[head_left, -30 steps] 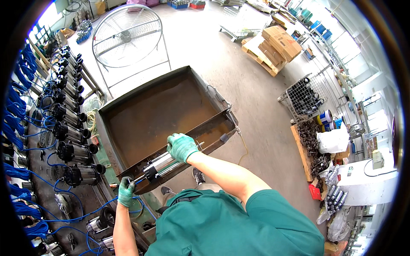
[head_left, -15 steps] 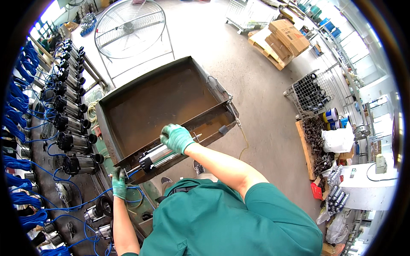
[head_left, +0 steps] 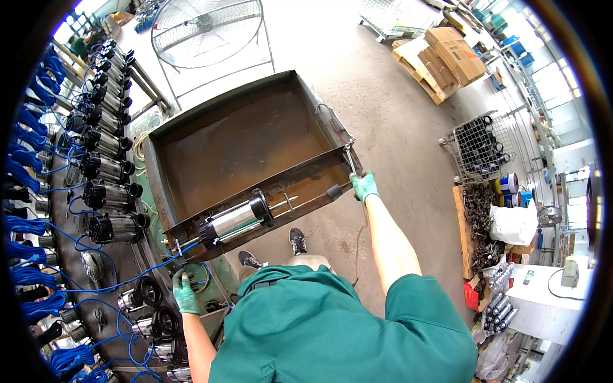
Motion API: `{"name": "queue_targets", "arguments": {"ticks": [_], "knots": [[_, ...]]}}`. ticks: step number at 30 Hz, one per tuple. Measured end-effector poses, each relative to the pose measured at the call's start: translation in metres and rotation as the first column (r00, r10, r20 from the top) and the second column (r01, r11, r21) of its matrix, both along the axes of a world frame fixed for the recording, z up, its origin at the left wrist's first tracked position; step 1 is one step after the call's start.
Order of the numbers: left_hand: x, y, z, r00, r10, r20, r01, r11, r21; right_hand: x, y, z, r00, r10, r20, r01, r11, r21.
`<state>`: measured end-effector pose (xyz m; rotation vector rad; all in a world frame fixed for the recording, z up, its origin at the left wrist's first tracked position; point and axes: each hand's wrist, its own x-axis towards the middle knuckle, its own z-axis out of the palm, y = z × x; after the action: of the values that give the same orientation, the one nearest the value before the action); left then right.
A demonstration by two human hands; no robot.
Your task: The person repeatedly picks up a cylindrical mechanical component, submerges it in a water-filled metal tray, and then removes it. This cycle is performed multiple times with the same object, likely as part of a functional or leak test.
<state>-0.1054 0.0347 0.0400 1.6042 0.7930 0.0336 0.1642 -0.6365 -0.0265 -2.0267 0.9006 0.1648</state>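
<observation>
A steel pump with black ends lies across the metal rails along the near side of a water-filled tank. Next to its right end is a threaded rod with a crossbar. My right hand, in a green glove, is closed round the lower end of a slim metal lever at the tank's right corner. A thin hose hangs below that hand. At the bench edge, below the pump's left end, is my gloved left hand; its fingers are partly hidden.
On the left bench stand several steel pumps with coiled blue cables. A large fan stands beyond the tank. To the right are a wire cart, cartons on a pallet and a white sack.
My right hand has left the top of the pump and moved right to the lever at the tank corner. My left hand has dropped away from the pump's left end toward the bench.
</observation>
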Motion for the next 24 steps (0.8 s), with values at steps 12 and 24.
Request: {"name": "queue_targets", "arguments": {"ticks": [12,24], "knots": [[0.095,-0.112,0.149,0.902,-0.273,0.335,0.232,0.960,0.158,-0.082,0.230,0.179,0.763,0.455,0.459,-0.643,0.468,0.606],[0.118,-0.107,0.128,0.871,0.432,0.234,-0.244,0.794,-0.557,-0.108,0.370,0.211,0.033,0.938,0.344,-0.983,0.093,-0.160]]}}
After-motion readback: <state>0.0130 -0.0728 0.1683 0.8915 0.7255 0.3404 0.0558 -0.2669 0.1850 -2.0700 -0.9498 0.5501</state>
